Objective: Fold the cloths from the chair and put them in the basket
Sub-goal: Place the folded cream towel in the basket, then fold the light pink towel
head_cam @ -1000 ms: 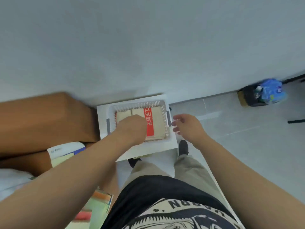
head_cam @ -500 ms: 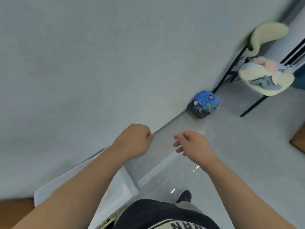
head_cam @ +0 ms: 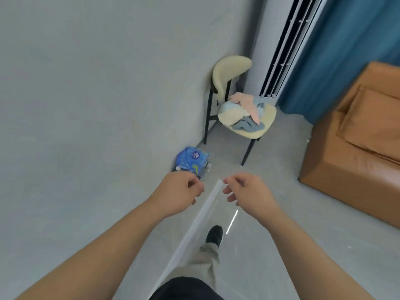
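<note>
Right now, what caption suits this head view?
Empty left hand and right hand held out toward the chair heaped with unfolded cloths.

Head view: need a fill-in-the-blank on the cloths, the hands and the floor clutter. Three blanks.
1. The unfolded cloths lie heaped on the seat of the ____.
2. The left hand and the right hand both hold ____.
3. The blue pack sits on the floor at the foot of the grey ____.
Missing words: chair; nothing; wall.

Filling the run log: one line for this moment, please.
left hand: empty; right hand: empty; cloths: heaped on chair seat; basket: not in view
</note>
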